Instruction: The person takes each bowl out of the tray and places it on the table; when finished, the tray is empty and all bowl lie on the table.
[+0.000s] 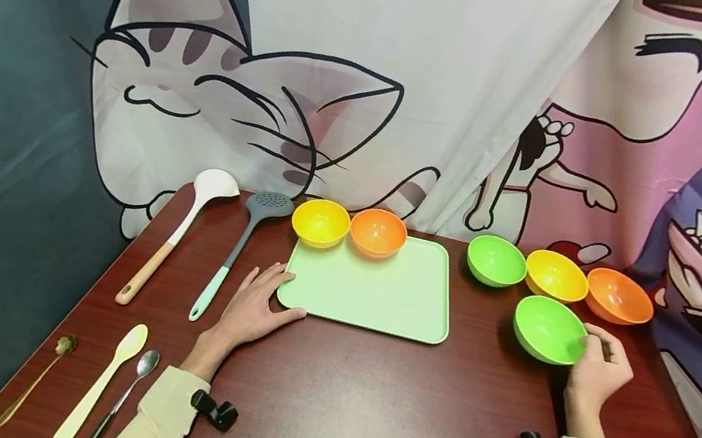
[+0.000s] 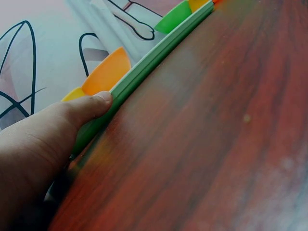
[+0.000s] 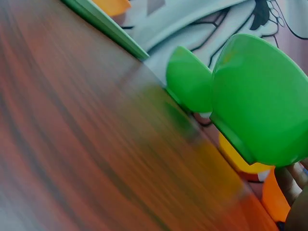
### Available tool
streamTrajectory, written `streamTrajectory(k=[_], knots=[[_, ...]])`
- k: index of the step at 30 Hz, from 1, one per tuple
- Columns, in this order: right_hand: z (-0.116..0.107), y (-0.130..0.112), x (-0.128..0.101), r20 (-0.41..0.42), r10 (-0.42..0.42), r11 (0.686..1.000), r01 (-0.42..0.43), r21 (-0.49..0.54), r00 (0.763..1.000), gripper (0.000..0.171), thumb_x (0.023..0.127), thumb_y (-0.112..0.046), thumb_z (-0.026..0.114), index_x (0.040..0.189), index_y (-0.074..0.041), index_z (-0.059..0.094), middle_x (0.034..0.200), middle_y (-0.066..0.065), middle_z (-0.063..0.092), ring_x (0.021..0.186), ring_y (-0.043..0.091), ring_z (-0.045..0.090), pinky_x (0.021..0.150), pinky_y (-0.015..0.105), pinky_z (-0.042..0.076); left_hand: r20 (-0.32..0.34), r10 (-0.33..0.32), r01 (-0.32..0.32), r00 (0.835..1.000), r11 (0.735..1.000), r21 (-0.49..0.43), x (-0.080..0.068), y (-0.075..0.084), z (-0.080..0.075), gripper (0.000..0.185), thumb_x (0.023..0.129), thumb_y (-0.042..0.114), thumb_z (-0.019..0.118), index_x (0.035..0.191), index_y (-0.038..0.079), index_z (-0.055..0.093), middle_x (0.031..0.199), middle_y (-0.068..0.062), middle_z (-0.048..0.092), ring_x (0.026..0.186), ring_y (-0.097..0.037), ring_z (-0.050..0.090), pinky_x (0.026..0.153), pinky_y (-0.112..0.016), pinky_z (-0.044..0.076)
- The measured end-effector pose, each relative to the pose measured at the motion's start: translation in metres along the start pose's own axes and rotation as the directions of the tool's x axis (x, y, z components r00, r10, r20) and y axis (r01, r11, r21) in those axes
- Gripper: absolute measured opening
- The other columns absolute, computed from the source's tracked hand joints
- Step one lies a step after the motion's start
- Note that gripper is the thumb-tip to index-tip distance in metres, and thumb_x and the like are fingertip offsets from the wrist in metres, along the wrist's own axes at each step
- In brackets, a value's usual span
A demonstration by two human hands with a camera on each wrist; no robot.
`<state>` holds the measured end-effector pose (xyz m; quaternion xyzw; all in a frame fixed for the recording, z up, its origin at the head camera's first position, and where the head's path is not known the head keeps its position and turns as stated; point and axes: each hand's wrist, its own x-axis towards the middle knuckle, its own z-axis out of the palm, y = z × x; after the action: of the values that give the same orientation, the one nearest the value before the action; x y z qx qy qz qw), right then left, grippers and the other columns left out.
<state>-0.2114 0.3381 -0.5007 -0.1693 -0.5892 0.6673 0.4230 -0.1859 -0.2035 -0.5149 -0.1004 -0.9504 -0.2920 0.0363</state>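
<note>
The light green tray [image 1: 380, 294] carries a yellow bowl [image 1: 320, 222] and an orange bowl [image 1: 378, 232] on its far edge — both look empty. To its right, apart from it, a green bowl [image 1: 547, 329] sits tilted in front of three more bowls [image 1: 553, 276]. Ladles [image 1: 197, 224] and spoons [image 1: 117, 366] lie left. The left hand [image 1: 252, 309] lies flat, thumb against the tray's near-left corner; the right hand [image 1: 598, 369] pinches the green bowl's rim.
</note>
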Motion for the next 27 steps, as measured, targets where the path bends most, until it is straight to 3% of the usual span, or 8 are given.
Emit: streamTrajectory(k=[12,27], knots=[[-0.03,-0.004,0.027,-0.135,0.053,0.999,-0.054,-0.007,0.99,0.023,0.082,0.009,0.055,0.088,0.007,0.077,0.075,-0.005,0.068,0.067,0.005,0.058,0.061,0.013,0.047,-0.01,0.011,-0.011,1.0,1.0,0.002,0.0,0.0,0.0,0.082,0.083,0.066,0.067,0.144,0.013,0.052,0.156,-0.01,0.043,0.15,-0.026,0.031,0.127,-0.05,0.009],[-0.067,-0.013,0.056,-0.306,0.11,0.994,-0.111,0.013,0.946,0.02,0.084,0.004,0.059,0.08,-0.002,0.078,0.076,-0.008,0.073,0.075,0.003,0.063,0.074,0.016,0.046,-0.017,0.014,-0.014,1.0,1.0,-0.003,-0.002,0.001,0.0,0.082,0.083,0.066,0.068,0.144,0.013,0.051,0.156,-0.01,0.043,0.15,-0.025,0.031,0.127,-0.05,0.009]])
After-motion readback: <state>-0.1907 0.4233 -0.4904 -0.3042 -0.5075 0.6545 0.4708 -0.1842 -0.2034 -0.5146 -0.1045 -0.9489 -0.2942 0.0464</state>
